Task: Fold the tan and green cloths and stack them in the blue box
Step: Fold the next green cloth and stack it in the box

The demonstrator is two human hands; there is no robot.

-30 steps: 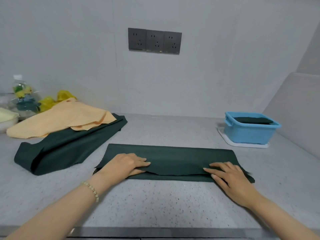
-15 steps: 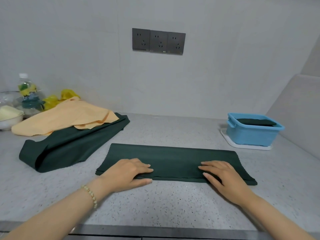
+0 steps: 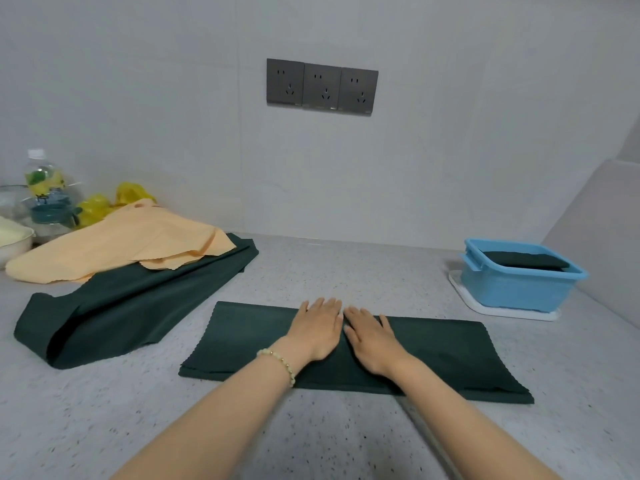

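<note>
Pressing green cloth (image 3: 450,355): left hand (image 3: 317,329), right hand (image 3: 370,337)

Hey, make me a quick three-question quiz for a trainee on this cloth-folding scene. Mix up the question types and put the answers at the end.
1. True or false: the left hand and the right hand lie flat, side by side, on the middle of the folded green cloth.
2. What lies in the blue box? A) a tan cloth B) a dark green cloth C) nothing
3. Fill in: at the left, the tan cloth lies partly on top of a loose ____ cloth.

Key: 1 true; 2 B; 3 green, the loose green cloth.
</note>
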